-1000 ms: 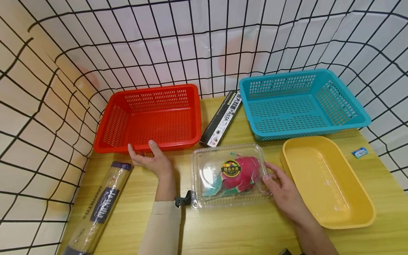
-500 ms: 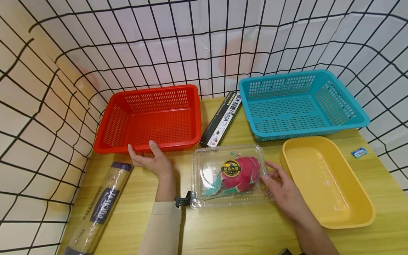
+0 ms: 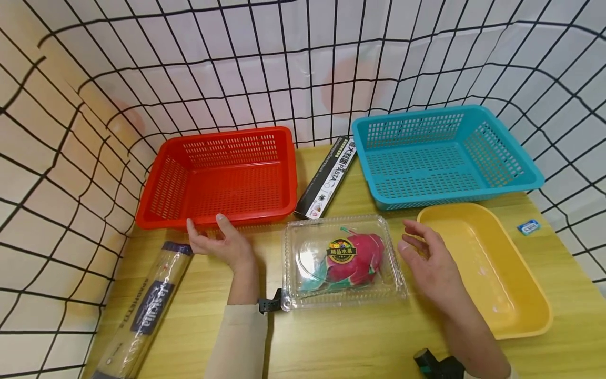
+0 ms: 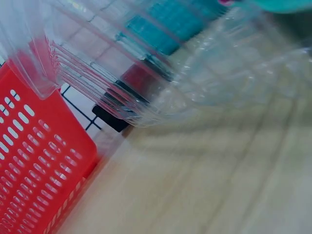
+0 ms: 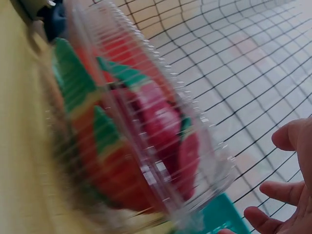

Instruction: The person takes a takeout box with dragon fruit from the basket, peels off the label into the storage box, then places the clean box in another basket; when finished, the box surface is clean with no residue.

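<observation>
A clear plastic clamshell box lies closed in the middle of the table, with a pink dragon fruit with green tips inside and a black label on its lid. My right hand is just right of the box, apart from it, fingers loosely bent and holding nothing; the right wrist view shows the fingers spread beside the box. My left hand is palm up at the front of the red basket, fingertips right at its rim and nothing in its grip.
A black pasta box leans between the red basket and a blue basket. The yellow tub stands at right, near a small blue packet. A spaghetti pack lies at left. Black wire mesh encloses the back and sides.
My right hand has let go of the clamshell box's right edge and drawn back to the right. The box and my left hand stay where they were.
</observation>
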Action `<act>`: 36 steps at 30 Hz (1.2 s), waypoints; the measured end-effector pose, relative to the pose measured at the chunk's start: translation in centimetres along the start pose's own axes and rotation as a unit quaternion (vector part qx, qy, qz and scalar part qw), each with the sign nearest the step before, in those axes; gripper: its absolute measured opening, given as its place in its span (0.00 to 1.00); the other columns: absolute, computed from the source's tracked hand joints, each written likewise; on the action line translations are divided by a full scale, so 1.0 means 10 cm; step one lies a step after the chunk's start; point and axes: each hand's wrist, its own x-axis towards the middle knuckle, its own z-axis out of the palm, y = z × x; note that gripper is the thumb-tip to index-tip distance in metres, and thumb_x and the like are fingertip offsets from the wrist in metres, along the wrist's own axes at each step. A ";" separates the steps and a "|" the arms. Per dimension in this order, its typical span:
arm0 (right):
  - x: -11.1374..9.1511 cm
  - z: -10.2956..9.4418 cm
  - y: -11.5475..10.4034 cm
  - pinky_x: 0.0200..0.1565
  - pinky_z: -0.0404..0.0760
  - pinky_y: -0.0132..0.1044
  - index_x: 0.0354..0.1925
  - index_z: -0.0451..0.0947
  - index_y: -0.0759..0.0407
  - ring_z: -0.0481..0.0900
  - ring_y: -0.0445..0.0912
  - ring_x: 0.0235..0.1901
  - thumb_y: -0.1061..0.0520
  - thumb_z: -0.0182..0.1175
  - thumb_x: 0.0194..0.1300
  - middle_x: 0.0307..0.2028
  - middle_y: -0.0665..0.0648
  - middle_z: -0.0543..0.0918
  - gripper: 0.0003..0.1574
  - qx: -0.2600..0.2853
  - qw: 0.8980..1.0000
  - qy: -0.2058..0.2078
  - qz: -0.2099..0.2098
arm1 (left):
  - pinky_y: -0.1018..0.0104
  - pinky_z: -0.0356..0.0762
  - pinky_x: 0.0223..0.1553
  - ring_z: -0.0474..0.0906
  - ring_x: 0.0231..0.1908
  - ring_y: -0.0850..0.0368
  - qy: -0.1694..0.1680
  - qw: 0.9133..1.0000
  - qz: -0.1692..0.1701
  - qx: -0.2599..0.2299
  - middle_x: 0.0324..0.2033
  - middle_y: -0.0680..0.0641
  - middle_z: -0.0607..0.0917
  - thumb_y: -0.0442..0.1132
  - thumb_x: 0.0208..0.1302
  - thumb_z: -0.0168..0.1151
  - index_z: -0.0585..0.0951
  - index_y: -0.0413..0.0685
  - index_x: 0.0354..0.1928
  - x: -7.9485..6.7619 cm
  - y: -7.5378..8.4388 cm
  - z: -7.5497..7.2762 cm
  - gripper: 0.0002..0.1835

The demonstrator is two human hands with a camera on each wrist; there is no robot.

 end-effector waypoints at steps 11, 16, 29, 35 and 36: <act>0.11 0.09 -0.22 0.67 0.68 0.23 0.69 0.69 0.60 0.67 0.57 0.68 0.57 0.57 0.75 0.64 0.61 0.67 0.27 -0.005 0.995 0.011 -0.101 | 0.51 0.64 0.67 0.59 0.69 0.49 -0.064 0.997 0.000 0.035 0.71 0.53 0.55 0.41 0.71 0.63 0.62 0.65 0.73 -0.09 0.00 -0.24 0.33; 0.21 0.17 -0.29 0.72 0.65 0.62 0.67 0.72 0.56 0.65 0.57 0.69 0.55 0.60 0.73 0.66 0.60 0.68 0.26 -0.051 0.990 -0.011 -0.131 | 0.51 0.62 0.63 0.57 0.64 0.45 -0.090 0.995 0.044 0.022 0.65 0.51 0.58 0.36 0.70 0.62 0.66 0.56 0.71 -0.11 0.07 -0.32 0.30; 0.35 0.36 -0.37 0.52 0.87 0.55 0.65 0.76 0.52 0.70 0.57 0.64 0.51 0.69 0.65 0.66 0.56 0.69 0.31 -0.153 0.970 -0.076 -0.172 | 0.70 0.77 0.53 0.77 0.49 0.65 -0.401 0.890 0.218 -0.026 0.43 0.37 0.82 0.22 0.63 0.59 0.82 0.29 0.45 -0.25 0.23 -0.45 0.10; 0.45 0.44 -0.32 0.58 0.82 0.57 0.62 0.79 0.53 0.69 0.56 0.65 0.50 0.72 0.61 0.64 0.58 0.72 0.32 -0.199 0.948 -0.071 -0.237 | 0.54 0.76 0.58 0.77 0.57 0.54 -0.489 0.847 0.205 0.024 0.54 0.40 0.83 0.29 0.64 0.64 0.83 0.40 0.54 -0.36 0.22 -0.43 0.16; 0.46 0.46 -0.31 0.62 0.79 0.59 0.61 0.79 0.54 0.69 0.57 0.65 0.51 0.72 0.61 0.64 0.58 0.73 0.31 -0.205 0.945 -0.069 -0.247 | 0.52 0.76 0.59 0.76 0.59 0.52 -0.497 0.844 0.200 0.033 0.55 0.41 0.82 0.30 0.64 0.64 0.83 0.42 0.55 -0.38 0.21 -0.43 0.17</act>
